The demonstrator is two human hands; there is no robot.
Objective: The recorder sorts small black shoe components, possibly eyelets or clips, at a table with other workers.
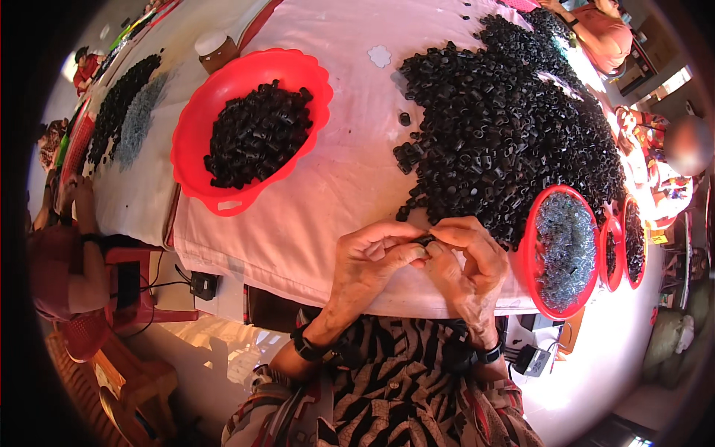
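Observation:
My left hand (370, 262) and my right hand (466, 261) meet at the near edge of the white-covered table (313, 201). Between their fingertips they pinch a small black plastic part (424, 241), mostly hidden by the fingers. Just beyond the hands spreads a big heap of small black plastic parts (506, 127). A red bowl (195, 160) half full of the same black parts sits to the far left of the hands. To the right of my right hand stands a red bowl (530, 257) holding small shiny metal pieces.
Two more red bowls (615, 257) sit at the far right. A jar with a white lid (214, 49) stands behind the left bowl. Other people sit at the left, top right and right. A red plastic stool (141, 298) and cables lie below left.

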